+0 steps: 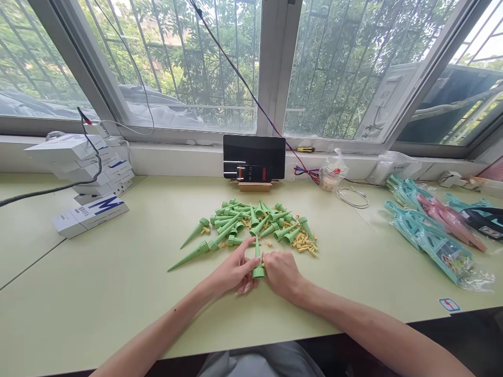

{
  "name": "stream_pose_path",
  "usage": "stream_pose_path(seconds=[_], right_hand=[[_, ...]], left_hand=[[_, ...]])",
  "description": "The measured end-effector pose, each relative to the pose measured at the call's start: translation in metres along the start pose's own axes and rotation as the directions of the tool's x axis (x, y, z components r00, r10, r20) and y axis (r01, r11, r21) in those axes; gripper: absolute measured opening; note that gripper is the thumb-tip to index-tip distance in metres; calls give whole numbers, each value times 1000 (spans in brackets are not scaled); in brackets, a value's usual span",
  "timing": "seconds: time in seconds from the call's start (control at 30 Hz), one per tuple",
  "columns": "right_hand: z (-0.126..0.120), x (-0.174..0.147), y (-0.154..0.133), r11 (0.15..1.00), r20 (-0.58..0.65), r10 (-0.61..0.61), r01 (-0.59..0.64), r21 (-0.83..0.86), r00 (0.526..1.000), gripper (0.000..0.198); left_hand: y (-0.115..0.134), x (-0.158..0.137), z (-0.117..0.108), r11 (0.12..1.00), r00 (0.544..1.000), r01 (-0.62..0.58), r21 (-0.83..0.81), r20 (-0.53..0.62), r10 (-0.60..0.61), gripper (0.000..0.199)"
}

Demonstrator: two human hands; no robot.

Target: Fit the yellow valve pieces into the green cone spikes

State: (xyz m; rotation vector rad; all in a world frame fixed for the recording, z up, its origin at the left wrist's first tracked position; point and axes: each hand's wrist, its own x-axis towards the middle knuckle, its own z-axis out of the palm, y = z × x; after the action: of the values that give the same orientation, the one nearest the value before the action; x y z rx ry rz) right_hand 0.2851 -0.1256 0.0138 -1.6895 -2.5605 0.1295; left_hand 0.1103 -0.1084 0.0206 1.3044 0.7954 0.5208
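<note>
My left hand (238, 269) is closed around a green plant watering spike (258, 254), its point away from me and its wide cap end toward me. Against the spike's right side, my right hand (283, 272) is curled shut. A small bit of yellow shows at its fingertips, apparently a yellow plug (263, 265), mostly hidden by the fingers. Just beyond both hands lies a heap of green spikes (231, 222), some with ribbed caps. Small yellow plugs (305, 244) are gathered at the heap's right side, with others scattered among the spikes.
A tablet (254, 149) with a phone (254, 173) before it stands at the back. White boxes (92, 214) are stacked at left. Bagged teal and pink plastic items (428, 235) lie at right, near a white cable (352, 197). The table's front edge runs below my forearms.
</note>
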Motion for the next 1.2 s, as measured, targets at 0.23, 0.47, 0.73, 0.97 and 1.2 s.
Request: stream_pose_path(seconds=[0.23,0.47,0.73,0.97,1.2], right_hand=[[-1,0,-1,1000,5,3,-3,8,1000,17],[2,0,1,1000,-8,-4,4,24,1000,18],[5,0,1,1000,-26,-2,2,12,1000,20],[-1,0,0,999,-6,-34,34,34,999,15],[-1,-1,0,999,15,-30,30,39,999,15]], left_hand=[[2,-1,2,983,995,102,-151,-5,-104,86],[0,-1,-1,998,999,24,-64,24,-22,87],[3,-2,-1,998,997,-57,-8,44,57,77],[-2,2,-1,986,997,54,-155,64,-44,68],[-3,2,-3,987,993,62,-152,107,-46,68]])
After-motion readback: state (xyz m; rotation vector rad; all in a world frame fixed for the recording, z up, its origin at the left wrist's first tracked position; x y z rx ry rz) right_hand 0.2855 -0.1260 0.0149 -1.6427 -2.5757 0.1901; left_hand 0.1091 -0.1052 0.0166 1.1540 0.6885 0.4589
